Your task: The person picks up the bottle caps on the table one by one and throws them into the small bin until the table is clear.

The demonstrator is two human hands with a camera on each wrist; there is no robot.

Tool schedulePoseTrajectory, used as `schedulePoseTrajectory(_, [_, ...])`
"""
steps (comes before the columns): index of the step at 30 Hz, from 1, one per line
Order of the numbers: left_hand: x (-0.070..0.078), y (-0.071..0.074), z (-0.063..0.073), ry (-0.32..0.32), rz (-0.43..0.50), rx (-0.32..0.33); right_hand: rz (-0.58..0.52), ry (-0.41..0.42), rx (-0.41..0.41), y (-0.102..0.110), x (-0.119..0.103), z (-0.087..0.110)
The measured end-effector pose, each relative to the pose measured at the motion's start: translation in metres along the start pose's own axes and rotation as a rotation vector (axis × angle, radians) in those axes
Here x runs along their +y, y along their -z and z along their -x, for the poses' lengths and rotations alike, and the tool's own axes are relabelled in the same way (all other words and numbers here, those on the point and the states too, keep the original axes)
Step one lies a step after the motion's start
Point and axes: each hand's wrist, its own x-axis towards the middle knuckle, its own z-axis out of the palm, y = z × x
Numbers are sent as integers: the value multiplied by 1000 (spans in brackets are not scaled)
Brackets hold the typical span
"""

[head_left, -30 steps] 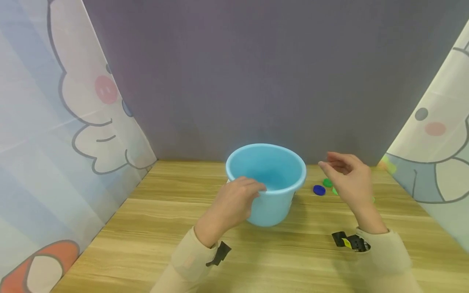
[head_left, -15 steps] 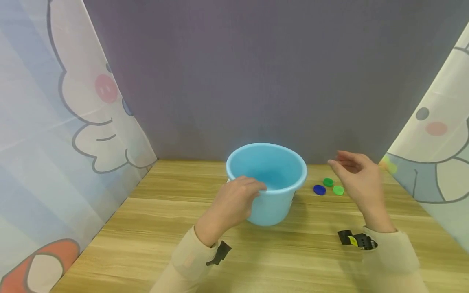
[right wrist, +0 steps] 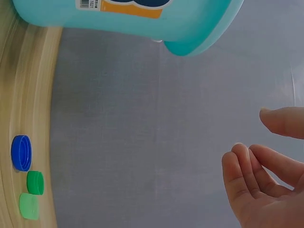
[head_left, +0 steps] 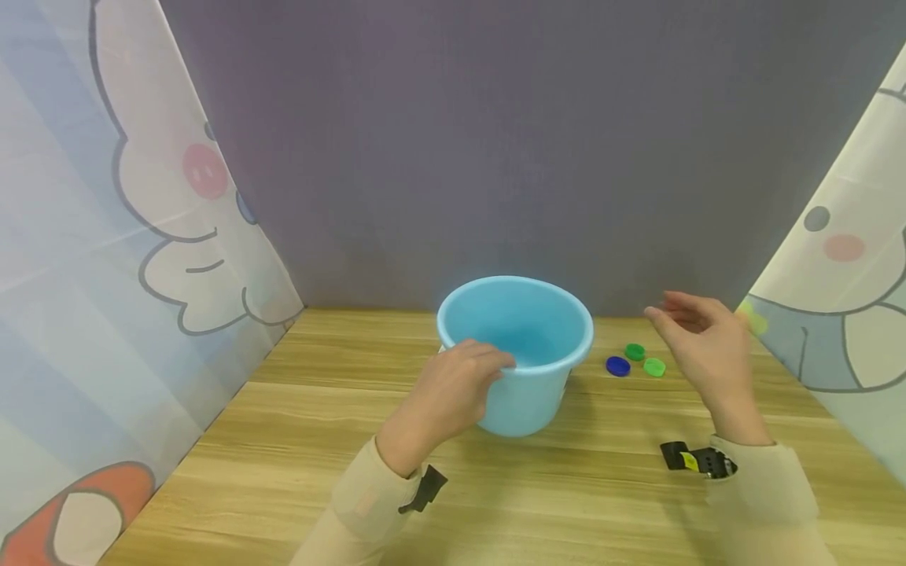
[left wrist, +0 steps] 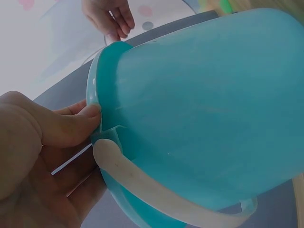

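A light blue plastic bucket (head_left: 522, 401) stands upright on the wooden table, with a pale handle (left wrist: 156, 192) hanging down its side in the left wrist view. My left hand (head_left: 453, 385) grips the near-left part of the rim, thumb outside and fingers reaching over the inside. Raised above the table to the right of the bucket, my right hand (head_left: 708, 350) holds nothing; its fingers are loosely bent and the thumb is apart from them. Nearest to it lie a blue bottle cap (head_left: 618, 366), a dark green cap (head_left: 635, 352) and a light green cap (head_left: 654, 367).
A dark grey panel (head_left: 495, 157) rises behind the table (head_left: 283, 472). Printed cartoon curtains (head_left: 85, 236) flank both sides. A label (right wrist: 128, 5) shows on the bucket's side in the right wrist view. Black wrist mounts (head_left: 701, 461) sit at the sleeves.
My right hand has moved rightward, away from the bucket, uncovering the light green cap. The left hand and the bucket have stayed in place.
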Motion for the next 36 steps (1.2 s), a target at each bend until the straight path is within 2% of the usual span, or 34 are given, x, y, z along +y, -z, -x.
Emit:
schedulePoseTrajectory(16, [3,2,1,3,1,-11,43,-35,-24,-1,12,-4])
schedulePoseTrajectory(24, [4,3,2,11,3,-22,69,-78,-91,0,19,-5])
schedulePoseTrajectory(36, [5,3,2,10,6,-21,116,-65,-169,-4,25,-10])
